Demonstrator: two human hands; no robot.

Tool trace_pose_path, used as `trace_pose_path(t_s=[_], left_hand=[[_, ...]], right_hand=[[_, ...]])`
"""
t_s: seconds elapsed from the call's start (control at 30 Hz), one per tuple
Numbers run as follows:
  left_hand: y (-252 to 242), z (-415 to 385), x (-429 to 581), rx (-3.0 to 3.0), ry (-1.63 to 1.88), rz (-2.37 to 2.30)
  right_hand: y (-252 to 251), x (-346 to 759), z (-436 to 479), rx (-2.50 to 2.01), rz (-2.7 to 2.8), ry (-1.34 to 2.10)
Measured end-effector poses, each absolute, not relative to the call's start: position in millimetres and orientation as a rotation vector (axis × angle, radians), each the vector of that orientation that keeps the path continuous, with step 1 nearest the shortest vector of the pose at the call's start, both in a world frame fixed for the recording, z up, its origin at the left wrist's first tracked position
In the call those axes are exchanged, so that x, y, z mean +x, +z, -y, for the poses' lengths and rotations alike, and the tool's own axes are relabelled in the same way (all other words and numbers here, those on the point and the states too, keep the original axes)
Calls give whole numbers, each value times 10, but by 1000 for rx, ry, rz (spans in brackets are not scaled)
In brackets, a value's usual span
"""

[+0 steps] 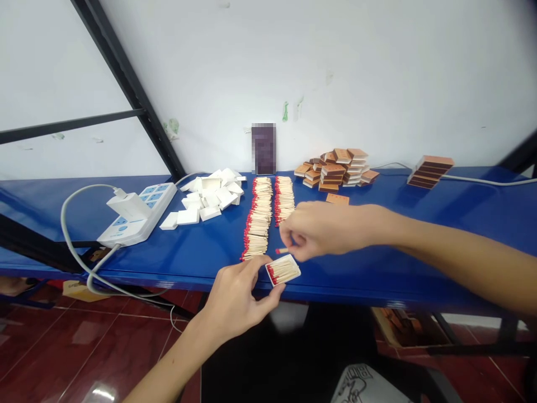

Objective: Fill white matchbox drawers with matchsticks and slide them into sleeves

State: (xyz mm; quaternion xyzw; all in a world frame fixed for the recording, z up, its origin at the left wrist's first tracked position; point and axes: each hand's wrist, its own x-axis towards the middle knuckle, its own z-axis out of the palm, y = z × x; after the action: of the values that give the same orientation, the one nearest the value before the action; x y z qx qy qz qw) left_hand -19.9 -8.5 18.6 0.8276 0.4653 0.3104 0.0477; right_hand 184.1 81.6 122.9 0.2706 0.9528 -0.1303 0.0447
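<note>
My left hand (239,294) grips a small white matchbox tray (298,274) by its left end, near the front edge of the blue shelf. Inside it lie several matches (283,270), their red heads to the left. Just above the tray, my right hand (308,232) pinches a match (282,251) with its red head pointing left. Behind my hands, two long rows of loose matches run back toward the wall: a longer left row (258,218) and a shorter right row (285,196), its front end close to my right fingers.
White empty trays (212,196) are heaped at the left, beside a power strip (145,215) with a white cable. Brown matchbox sleeves (335,168) pile up at the back right. A stack of matchboxes (430,171) stands farther right. A dark upright object (264,148) leans by the wall.
</note>
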Motion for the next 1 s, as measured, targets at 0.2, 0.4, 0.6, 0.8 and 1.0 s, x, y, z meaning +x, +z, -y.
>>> trace_pose_path(t_s=[0.2,0.4,0.6,0.8,1.0], left_hand=[[160,71,-199,2549,971,-1396],[149,68,-213,2545,994,-1361],[142,74,-227,2564,933,-1368],[133,68,-227,2567,935,-1365],[139,85,-229,2575,921,-1380]], right_hand=[[1152,1782,-718,722,-2850,-523],[1174,1870,-862,622,-2854,-711],[1065,1863,-912,595,-2766,-869],[1145,1952,-974,689,-2789,-772],[1352,2162,-1104,971,-2751,-451]])
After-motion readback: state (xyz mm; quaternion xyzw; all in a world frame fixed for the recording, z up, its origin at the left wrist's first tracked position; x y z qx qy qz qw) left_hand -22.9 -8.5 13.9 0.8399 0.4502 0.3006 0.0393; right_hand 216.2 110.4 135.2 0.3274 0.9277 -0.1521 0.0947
